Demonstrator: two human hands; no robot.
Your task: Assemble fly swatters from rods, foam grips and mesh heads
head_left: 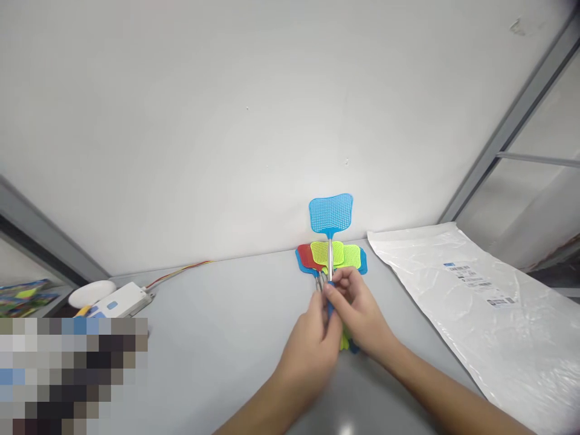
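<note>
A blue fly swatter [331, 214] with a metal shaft stands raised in front of me. My left hand [310, 338] is closed round its blue handle. Higher up, where the handle meets the shaft, my right hand [356, 305] pinches the same swatter. Beneath my hands, on the table, lies a pile of other fly swatters: a red one [306, 256], a yellow-green one [351, 257] and blue ones at the edges. Their shafts and handles are mostly hidden by my hands.
A white plastic mailing bag [480, 290] with a printed label lies on the grey table [217, 326] at the right. To the left are a white box-like device [122, 300] with thin coloured wires and a round white object [92, 293]. A white wall panel [226, 133] rises behind.
</note>
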